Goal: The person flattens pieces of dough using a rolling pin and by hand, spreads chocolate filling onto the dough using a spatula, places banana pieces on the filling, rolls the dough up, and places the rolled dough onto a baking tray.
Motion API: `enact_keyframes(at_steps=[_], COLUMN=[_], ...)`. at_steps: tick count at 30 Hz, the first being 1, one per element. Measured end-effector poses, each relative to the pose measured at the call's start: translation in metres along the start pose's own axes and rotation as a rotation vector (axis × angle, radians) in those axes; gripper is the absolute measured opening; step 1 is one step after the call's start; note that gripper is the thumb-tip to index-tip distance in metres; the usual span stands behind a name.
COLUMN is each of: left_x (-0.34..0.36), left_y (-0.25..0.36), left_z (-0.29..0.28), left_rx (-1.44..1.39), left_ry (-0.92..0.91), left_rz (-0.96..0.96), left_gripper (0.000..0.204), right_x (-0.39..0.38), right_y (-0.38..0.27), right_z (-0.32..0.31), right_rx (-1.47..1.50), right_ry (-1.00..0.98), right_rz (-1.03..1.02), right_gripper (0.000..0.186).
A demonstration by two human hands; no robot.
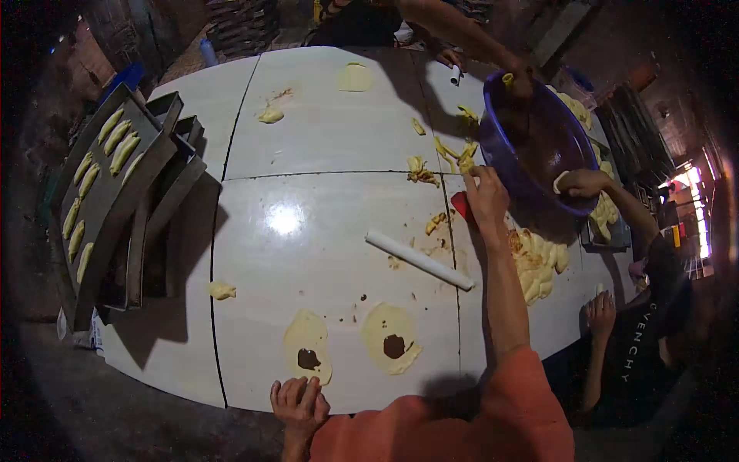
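My left hand (299, 402) rests at the near table edge, fingers loosely bent and apart, holding nothing. Just beyond it lies a flattened oval of dough (308, 335) with a dark brown dab of filling (309, 359). A second dough oval (390, 335), also with a brown dab, is to its right. My right hand (486, 199) reaches far forward, its fingertips pinched at soft yellow strips (465, 160) beside the purple tub. Close to its thumb side is a red flat piece (460, 205), partly hidden. A white rolling pin (419, 260) lies left of my right forearm.
Metal trays (115, 192) with rolled dough pieces lean at the left. A purple tub (500, 138) stands at the right, with one co-worker's hand (583, 183) on its rim and another's (522, 81) over it. Dough lumps (539, 266) pile right of my forearm.
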State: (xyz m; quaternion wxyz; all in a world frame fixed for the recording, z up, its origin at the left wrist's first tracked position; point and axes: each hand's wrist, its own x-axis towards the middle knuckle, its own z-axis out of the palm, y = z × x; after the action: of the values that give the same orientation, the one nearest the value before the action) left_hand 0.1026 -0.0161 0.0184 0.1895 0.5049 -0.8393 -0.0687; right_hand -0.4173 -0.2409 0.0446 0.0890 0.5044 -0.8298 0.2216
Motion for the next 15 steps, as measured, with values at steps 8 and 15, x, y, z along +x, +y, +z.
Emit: enact_keyframes(at_steps=[8,15], left_x=[-0.008,-0.022], left_y=[-0.005,-0.007], left_z=[0.005,0.009], left_rx=[-0.022,0.006], left_ry=[-0.062,-0.085], left_rz=[-0.092,-0.056], left_gripper=[0.032,0.031], right_x=[0.098,0.108], right_y=[-0.006,-0.007], right_z=[0.068,0.083], right_rx=[0.008,-0.065], right_ry=[-0.320,-0.398], right_rz=[-0.098,-0.060], right_gripper=[0.045,0.031])
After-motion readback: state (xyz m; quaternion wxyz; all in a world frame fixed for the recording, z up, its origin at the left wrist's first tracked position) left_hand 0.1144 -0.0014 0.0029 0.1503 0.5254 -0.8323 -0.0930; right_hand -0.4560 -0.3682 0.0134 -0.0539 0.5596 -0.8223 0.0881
